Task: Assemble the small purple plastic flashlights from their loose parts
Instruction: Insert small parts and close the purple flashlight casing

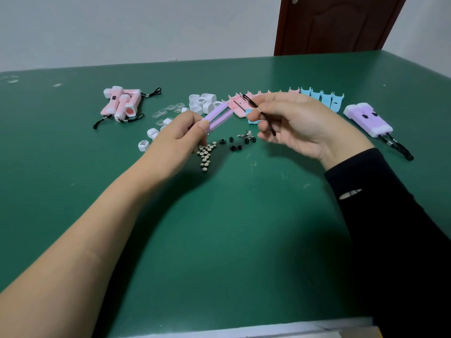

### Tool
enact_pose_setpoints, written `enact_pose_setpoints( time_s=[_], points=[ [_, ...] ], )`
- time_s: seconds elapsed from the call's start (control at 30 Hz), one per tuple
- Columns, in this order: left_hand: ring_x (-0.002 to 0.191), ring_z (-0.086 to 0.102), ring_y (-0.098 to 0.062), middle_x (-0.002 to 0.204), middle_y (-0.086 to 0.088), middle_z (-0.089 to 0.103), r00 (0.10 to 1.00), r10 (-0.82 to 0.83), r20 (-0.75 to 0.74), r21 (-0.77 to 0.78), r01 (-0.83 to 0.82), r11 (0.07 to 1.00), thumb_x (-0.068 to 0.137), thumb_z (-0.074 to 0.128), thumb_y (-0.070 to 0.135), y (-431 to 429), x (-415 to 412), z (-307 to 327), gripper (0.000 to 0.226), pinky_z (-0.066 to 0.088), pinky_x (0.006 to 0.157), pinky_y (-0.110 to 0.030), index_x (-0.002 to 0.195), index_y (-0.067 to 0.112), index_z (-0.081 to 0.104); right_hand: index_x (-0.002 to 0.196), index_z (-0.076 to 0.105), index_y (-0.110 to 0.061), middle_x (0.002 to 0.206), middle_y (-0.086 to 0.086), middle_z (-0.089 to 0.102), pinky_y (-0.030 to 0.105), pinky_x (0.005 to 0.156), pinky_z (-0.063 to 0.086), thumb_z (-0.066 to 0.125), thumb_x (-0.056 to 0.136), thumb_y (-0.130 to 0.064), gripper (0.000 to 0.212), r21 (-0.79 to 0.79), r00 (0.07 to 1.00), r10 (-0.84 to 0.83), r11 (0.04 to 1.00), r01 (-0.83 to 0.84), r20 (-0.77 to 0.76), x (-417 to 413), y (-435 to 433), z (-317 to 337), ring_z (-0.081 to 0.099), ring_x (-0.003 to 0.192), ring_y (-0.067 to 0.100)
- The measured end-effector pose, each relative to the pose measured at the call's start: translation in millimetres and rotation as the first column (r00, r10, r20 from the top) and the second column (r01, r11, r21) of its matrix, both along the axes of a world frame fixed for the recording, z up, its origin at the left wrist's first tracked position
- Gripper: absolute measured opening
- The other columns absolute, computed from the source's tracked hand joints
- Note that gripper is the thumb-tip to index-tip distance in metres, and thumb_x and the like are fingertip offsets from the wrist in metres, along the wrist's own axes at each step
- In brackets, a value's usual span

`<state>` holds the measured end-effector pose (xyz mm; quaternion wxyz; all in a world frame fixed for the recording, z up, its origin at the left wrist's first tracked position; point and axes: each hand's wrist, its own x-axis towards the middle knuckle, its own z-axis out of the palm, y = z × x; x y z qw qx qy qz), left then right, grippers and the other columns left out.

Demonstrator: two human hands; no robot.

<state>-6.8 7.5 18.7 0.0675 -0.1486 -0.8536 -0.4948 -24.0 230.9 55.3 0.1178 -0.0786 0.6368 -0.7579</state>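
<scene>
Landmark: heap of small silver button cells [206, 153] on the green table [231, 240].

- Left hand [178, 135]: held just above and left of the heap. Thumb and fingers are clamped on a slim purple plastic flashlight shell [218, 115], which is tilted so its free end points up and right, clear of the table.
- Right hand [300, 123]: raised above and right of the heap. A thin black lanyard cord [269, 126] is pinched between thumb and fingertips, with its loop sticking out toward the shell.
- Finished purple flashlights [368, 120]: parked far right of the heap.
- Finished pink flashlights [122, 104]: parked far left, beyond the heap.
- White plastic end caps [203, 102]: clustered beyond the heap.

Handling, as judged:
- Shell is expected to be light, stiff and smooth, so thin edges may flex or slip. It is best gripped across the long sides near the middle.
- Cord is limp and should be held close to its end so it can be steered into the shell.
</scene>
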Motion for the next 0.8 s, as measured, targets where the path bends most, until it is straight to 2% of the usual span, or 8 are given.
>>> enact_pose_setpoints(
  time_s=[0.13,0.27,0.43,0.67,0.8],
  points=[
    [0.068,0.046,-0.01,0.075,0.008,0.055,1.0,0.005,-0.003,0.007,-0.005,1.0,0.09,0.043,0.046,2,1,1,0.029,0.036,0.068,-0.026,0.078,0.02,0.05,0.095,0.068,-0.009,0.066,-0.003,0.068,0.022,0.056,0.051,0.051,0.094,-0.003,0.018,0.104,0.994,-0.064,0.992,0.073,-0.09,3,-13,1,0.051,0.05,0.005],
    [0.073,0.045,-0.017,0.079,-0.003,0.055,1.0,0.025,-0.008,-0.021,-0.025,0.999,0.09,0.044,0.048,2,1,1,0.031,0.037,0.073,-0.036,0.077,0.022,0.051,0.092,0.07,-0.01,0.072,0.0,0.071,0.021,0.056,0.05,0.058,0.088,-0.002,0.015,0.222,0.965,-0.127,0.959,0.178,-0.228,5,-18,0,0.054,0.054,0.006],
    [0.072,0.047,-0.016,0.074,0.007,0.056,0.999,0.041,-0.024,-0.064,-0.043,0.997,0.089,0.045,0.048,4,-1,0,0.032,0.039,0.075,-0.036,0.084,0.018,0.054,0.085,0.07,-0.015,0.071,-0.002,0.072,0.021,0.061,0.052,0.062,0.084,-0.003,0.014,0.319,0.932,-0.151,0.912,0.26,-0.328,5,-17,1,0.057,0.054,0.005],
    [0.072,0.047,-0.015,0.073,0.01,0.057,0.999,0.038,-0.026,-0.069,-0.04,0.997,0.088,0.046,0.049,4,0,0,0.031,0.039,0.074,-0.035,0.086,0.018,0.053,0.081,0.071,-0.017,0.065,-0.004,0.071,0.018,0.06,0.051,0.061,0.084,-0.002,0.019,0.377,0.925,-0.129,0.886,0.27,-0.358,7,-18,2,0.058,0.053,0.005],
    [0.072,0.047,-0.015,0.073,0.01,0.057,0.999,0.038,-0.032,-0.081,-0.041,0.996,0.088,0.045,0.049,3,-2,0,0.033,0.038,0.074,-0.034,0.087,0.016,0.054,0.081,0.071,-0.017,0.068,-0.003,0.071,0.022,0.064,0.054,0.061,0.084,-0.002,0.019,0.383,0.921,-0.126,0.883,0.273,-0.368,8,-18,2,0.057,0.054,0.005]
  ],
)
